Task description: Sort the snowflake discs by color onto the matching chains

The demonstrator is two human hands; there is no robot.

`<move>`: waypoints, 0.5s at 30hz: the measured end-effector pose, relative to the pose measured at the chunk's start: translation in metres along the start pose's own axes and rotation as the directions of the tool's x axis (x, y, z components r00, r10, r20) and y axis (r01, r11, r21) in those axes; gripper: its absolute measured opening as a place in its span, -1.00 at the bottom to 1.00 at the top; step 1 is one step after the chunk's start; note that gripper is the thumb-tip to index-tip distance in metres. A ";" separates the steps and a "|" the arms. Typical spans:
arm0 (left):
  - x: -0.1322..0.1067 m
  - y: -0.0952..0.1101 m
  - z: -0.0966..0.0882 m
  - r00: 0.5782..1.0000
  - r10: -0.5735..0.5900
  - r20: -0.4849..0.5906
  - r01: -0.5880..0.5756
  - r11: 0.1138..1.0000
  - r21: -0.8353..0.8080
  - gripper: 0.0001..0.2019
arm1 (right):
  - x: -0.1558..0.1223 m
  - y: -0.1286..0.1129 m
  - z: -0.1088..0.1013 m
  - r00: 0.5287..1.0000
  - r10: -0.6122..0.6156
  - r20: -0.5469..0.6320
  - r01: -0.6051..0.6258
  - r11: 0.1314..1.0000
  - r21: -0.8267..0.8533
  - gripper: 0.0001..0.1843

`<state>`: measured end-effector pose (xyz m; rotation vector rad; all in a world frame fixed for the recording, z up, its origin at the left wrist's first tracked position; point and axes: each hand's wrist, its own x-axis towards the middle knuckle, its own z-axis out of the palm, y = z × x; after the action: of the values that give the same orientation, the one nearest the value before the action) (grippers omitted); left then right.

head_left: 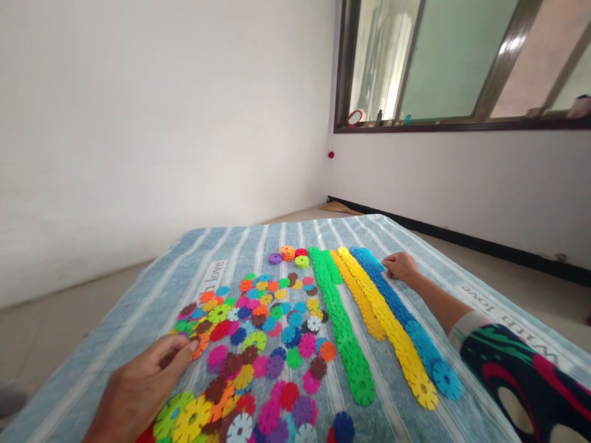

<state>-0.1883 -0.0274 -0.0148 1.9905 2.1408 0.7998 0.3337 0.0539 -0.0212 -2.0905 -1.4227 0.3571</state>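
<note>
Low on the left, my left hand (143,378) is closed, thumb against fingers, at the edge of a loose pile of colourful notched plastic discs (249,354). An orange disc (201,346) shows right at its fingertips; whether it is gripped I cannot tell. My right hand (402,268) is pinched closed beside the far end of a blue row of overlapping discs (392,298). What its fingers hold, if anything, is hidden. Left of the blue row lie a long yellow row (388,314), a shorter orange-yellow row (360,295) and green rows (344,332).
A striped blue and white cloth (244,246) covers the table. Small stacks of orange discs (287,252), purple discs (276,258) and lime discs (301,261) stand near the far end of the green rows. White walls (161,123) and a window (457,61) are behind.
</note>
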 end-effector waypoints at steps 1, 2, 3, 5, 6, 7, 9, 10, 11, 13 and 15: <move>-0.003 0.006 -0.002 0.999 0.000 0.045 0.001 0.999 -0.033 -0.73 | -0.006 -0.003 -0.003 1.000 -0.010 -0.009 0.010 1.000 -0.008 -0.75; -0.005 0.011 -0.003 0.999 -0.008 0.036 0.010 0.998 -0.066 -0.72 | -0.013 -0.006 -0.006 1.000 -0.025 -0.010 0.025 1.000 -0.014 -0.73; -0.008 0.014 -0.003 1.000 -0.006 0.028 0.008 0.996 -0.093 -0.71 | -0.021 -0.010 -0.008 0.999 -0.049 0.002 0.049 0.999 -0.016 -0.72; -0.011 0.016 0.000 1.000 0.023 0.001 -0.023 0.989 -0.143 -0.71 | -0.041 -0.023 -0.010 0.993 -0.112 0.033 0.113 0.993 -0.020 -0.72; -0.012 0.015 0.003 1.000 0.020 -0.010 -0.022 0.988 -0.155 -0.72 | -0.052 -0.030 -0.009 0.982 -0.182 0.050 0.184 0.982 -0.034 -0.71; -0.013 0.013 0.006 1.000 0.015 -0.018 -0.018 0.987 -0.157 -0.74 | -0.065 -0.039 -0.008 0.963 -0.256 0.079 0.258 0.966 -0.020 -0.70; -0.015 0.010 0.011 1.000 0.023 -0.004 -0.024 0.987 -0.161 -0.76 | -0.095 -0.058 -0.001 0.925 -0.357 0.130 0.350 0.934 0.071 -0.69; -0.016 0.009 0.012 1.000 0.012 -0.009 -0.013 0.986 -0.165 -0.77 | -0.112 -0.069 0.004 0.890 -0.428 0.157 0.411 0.902 0.131 -0.70; -0.017 0.009 0.013 1.000 0.001 -0.010 -0.003 0.986 -0.165 -0.79 | -0.129 -0.081 0.009 0.851 -0.496 0.172 0.467 0.865 0.186 -0.71; -0.018 0.010 0.015 1.000 -0.009 -0.001 0.009 0.986 -0.164 -0.82 | -0.164 -0.104 0.020 0.746 -0.629 0.219 0.578 0.774 0.258 -0.71; -0.019 0.012 0.015 1.000 -0.014 0.002 0.014 0.987 -0.163 -0.83 | -0.198 -0.127 0.032 0.605 -0.748 0.274 0.688 0.664 0.292 -0.70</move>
<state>-0.1686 -0.0407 -0.0278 1.8920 2.0151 0.9387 0.1426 -0.0832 0.0100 -1.1747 -2.2475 0.5192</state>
